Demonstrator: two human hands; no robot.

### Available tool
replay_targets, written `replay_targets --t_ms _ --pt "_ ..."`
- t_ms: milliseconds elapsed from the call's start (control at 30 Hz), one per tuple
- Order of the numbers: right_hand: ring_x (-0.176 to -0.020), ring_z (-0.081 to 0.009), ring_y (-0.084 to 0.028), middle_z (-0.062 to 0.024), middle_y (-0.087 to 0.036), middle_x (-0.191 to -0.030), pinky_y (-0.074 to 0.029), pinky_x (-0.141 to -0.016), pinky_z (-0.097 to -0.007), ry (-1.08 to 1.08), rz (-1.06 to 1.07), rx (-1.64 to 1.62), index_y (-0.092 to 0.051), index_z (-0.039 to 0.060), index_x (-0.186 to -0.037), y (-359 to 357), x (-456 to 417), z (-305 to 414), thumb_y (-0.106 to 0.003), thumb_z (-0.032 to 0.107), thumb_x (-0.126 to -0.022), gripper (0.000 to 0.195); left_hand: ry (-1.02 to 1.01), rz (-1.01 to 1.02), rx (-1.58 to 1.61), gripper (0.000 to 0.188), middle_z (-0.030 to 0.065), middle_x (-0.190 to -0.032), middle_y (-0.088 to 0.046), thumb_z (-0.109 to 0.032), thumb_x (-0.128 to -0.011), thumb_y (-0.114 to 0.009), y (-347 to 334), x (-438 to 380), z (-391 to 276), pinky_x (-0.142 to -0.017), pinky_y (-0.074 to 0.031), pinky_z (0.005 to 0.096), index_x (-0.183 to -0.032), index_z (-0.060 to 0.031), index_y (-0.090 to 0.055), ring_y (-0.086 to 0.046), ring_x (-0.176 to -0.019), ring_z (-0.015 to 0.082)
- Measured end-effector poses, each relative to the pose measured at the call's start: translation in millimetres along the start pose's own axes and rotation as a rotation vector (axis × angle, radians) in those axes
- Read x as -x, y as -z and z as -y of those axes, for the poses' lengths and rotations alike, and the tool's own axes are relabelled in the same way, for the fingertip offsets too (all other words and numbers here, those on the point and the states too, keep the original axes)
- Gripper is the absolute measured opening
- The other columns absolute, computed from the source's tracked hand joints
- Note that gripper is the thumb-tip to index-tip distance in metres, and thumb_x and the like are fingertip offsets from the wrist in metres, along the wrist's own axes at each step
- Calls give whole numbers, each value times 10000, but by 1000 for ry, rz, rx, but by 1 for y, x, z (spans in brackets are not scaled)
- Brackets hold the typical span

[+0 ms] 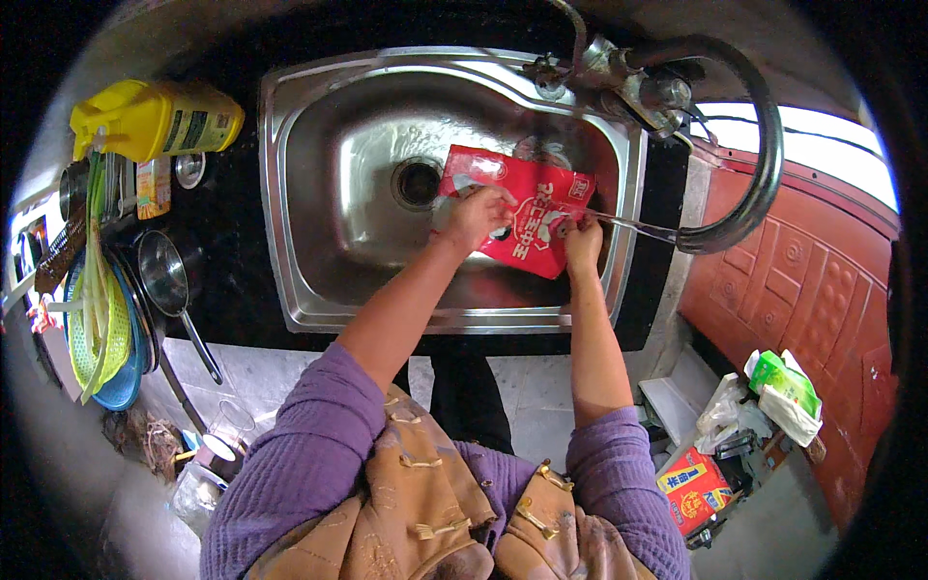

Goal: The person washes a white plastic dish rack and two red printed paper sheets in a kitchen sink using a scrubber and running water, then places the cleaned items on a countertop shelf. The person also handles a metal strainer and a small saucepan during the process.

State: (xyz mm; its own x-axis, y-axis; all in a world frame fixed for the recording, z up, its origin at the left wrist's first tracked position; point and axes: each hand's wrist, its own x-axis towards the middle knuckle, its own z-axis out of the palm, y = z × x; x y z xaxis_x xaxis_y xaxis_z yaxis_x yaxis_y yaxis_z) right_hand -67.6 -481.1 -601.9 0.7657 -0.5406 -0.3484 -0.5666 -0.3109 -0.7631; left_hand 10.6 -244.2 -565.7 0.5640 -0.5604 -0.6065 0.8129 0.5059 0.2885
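A red plastic packaging bag (pixel 533 188) with white printing lies slanted above the right half of a stainless steel sink (pixel 341 268). Over its lower left part is my left hand (pixel 478 217), fingers curled against the printed face. My right hand (pixel 583 243) pinches the bag's right edge. A thin stream of water (pixel 631 223) runs from the spout of the faucet (pixel 761 181) and meets the bag beside my right fingers. The drain (pixel 418 183) shows to the left of the bag. What the bag contains is hidden.
A yellow jug (pixel 163 119) and a small saucepan (pixel 164 272) stand on the black counter at left. Green onions (pixel 94 268) lie across a yellow basket (pixel 109 341). On the right are a red panelled door (pixel 797 283), a green tissue pack (pixel 783 380) and a red printed package (pixel 694 486).
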Motion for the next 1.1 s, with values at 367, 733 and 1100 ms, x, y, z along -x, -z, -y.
replay_targets --t_ms 367,733,1100 --pt "-886 -346 -684 -215 -702 -952 -520 -769 -412 35 -55 33 -645 -30 -1070 20 17 44 -646 54 -849 236 18 331 166 147 61 -958 -651 -129 -962 -585 -126 -5 11 -767 -500 299 -1039 -24 -652 -594 -845 154" --pt "-889 -322 -685 -192 -706 -964 -519 -784 -379 112 -109 19 -648 -27 -1036 26 27 64 -615 40 -849 202 -70 85 -330 312 32 -764 -615 -340 -1002 -532 -165 0 19 -652 -452 237 -902 -68 -648 -565 -700 126" --pt "-884 -377 -671 -218 -684 -966 -518 -768 -438 -2 -19 257 -593 -36 -1138 40 35 90 -653 67 -857 306 -170 -524 -1794 548 197 -1324 -528 -132 -775 -698 12 4 -31 -1024 -415 432 -1275 5 -521 -477 -1239 353"
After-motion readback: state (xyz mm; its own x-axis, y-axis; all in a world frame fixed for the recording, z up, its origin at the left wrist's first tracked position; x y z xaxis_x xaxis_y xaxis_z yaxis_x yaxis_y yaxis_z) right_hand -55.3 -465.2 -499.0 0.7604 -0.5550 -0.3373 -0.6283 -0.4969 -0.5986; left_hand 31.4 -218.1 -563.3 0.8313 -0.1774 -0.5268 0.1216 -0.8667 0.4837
